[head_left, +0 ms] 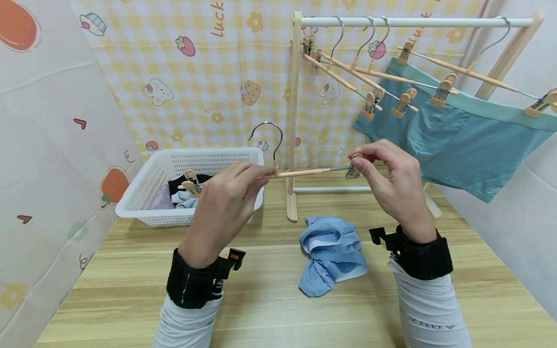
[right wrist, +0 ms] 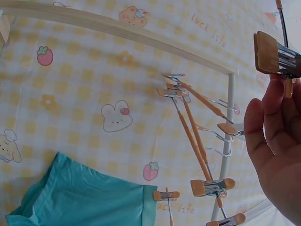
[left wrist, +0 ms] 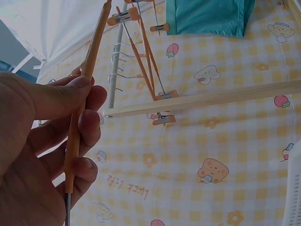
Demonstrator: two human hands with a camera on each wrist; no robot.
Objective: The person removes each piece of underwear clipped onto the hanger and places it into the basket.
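Note:
My left hand (head_left: 226,208) grips the middle of a light-brown clip hanger (head_left: 304,172), its metal hook pointing up. In the left wrist view, thumb and fingers wrap round the hanger bar (left wrist: 96,44). At the bar's right end, my right hand (head_left: 391,181) pinches a clip (head_left: 353,170) between thumb and fingers. The right wrist view shows that clip's brown pad (right wrist: 267,52) just above the fingertips, with no cloth in it. Another clip (head_left: 190,186) sits at the hanger's left end, beyond my left hand. Below the hanger, a crumpled light-blue garment (head_left: 332,251) lies on the table.
On the right stands a drying rack (head_left: 292,121) with several clip hangers (head_left: 330,70) on its rail. Teal shorts (head_left: 461,130) hang there from one hanger. A white basket (head_left: 143,193) with dark, lilac and pale clothes stands behind my left hand.

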